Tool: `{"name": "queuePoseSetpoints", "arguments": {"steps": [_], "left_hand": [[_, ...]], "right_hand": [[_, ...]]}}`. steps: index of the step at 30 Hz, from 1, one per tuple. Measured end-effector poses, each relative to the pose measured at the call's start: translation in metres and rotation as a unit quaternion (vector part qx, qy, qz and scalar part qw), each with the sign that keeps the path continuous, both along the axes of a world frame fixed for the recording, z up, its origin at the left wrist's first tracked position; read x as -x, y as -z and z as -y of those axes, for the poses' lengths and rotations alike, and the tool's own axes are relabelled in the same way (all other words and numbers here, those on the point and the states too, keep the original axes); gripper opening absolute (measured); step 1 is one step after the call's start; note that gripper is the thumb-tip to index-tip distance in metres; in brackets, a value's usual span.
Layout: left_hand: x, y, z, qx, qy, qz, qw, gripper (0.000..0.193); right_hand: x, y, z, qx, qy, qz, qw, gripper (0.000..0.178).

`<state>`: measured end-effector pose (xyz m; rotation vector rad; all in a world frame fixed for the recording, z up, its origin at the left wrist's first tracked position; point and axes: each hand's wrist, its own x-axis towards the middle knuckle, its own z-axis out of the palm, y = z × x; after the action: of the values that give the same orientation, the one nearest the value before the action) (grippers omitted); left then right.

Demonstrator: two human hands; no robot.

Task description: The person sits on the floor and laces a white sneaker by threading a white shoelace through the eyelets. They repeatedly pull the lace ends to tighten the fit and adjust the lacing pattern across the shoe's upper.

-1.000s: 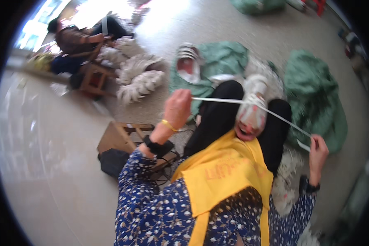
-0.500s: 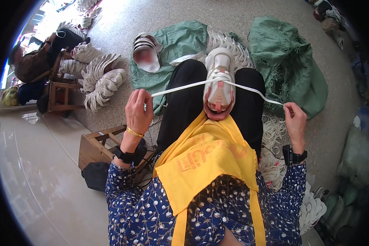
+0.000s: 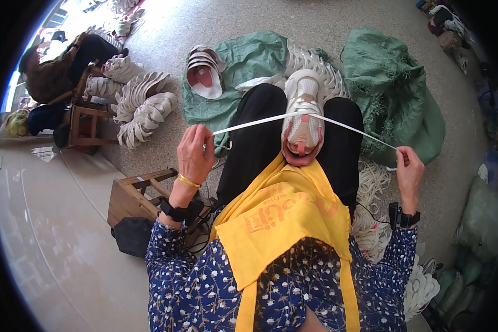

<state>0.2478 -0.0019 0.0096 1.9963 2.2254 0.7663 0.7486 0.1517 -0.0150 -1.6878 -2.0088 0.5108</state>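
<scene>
A white and beige sneaker (image 3: pixel 304 105) with a pink collar and heel tab is held between my knees, its toe pointing away from me. From its eyelets a white shoelace (image 3: pixel 254 123) stretches out to both sides. My left hand (image 3: pixel 195 152) is closed on one end, left of my thigh. At the right, my right hand (image 3: pixel 409 166) pinches the other end between thumb and fingers. Both lengths are pulled nearly straight, and a short tail hangs by my right hand. Lacing on the upper part of the shoe is partly crossed over the tongue.
Green woven sacks (image 3: pixel 379 83) lie beyond my knees, with stacked shoe uppers (image 3: pixel 205 72) on the left one. Bundled white laces (image 3: pixel 373 193) hang by my right thigh. A wooden stool (image 3: pixel 135 199) stands at my left. Farther left, rows of uppers (image 3: pixel 141 110) lie near a seated person (image 3: pixel 52 72).
The shoelace has gone from slack to taut, mainly on the right side. My right hand has moved slightly outward and down. The whole view has shifted a little.
</scene>
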Motion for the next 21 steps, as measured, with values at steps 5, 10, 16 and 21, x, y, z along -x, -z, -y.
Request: {"name": "queuePoseSetpoints", "arguments": {"steps": [5,10,16,21], "left_hand": [[0.005,0.004,0.004,0.005,-0.012,-0.006,1.0,0.013],[0.029,0.014,0.012,0.031,-0.043,-0.025,0.998,0.009],[0.069,0.023,0.017,0.012,-0.108,-0.059,0.992,0.009],[0.114,0.021,0.023,0.0,-0.167,-0.049,0.985,0.007]], "right_hand": [[-0.002,0.003,0.0,-0.018,-0.01,0.003,1.0,0.008],[-0.02,0.03,-0.005,-0.05,-0.025,-0.003,0.998,0.006],[-0.028,0.041,-0.006,-0.076,-0.025,0.017,0.997,0.006],[-0.044,0.047,-0.013,-0.067,-0.011,0.011,0.998,0.009]]}}
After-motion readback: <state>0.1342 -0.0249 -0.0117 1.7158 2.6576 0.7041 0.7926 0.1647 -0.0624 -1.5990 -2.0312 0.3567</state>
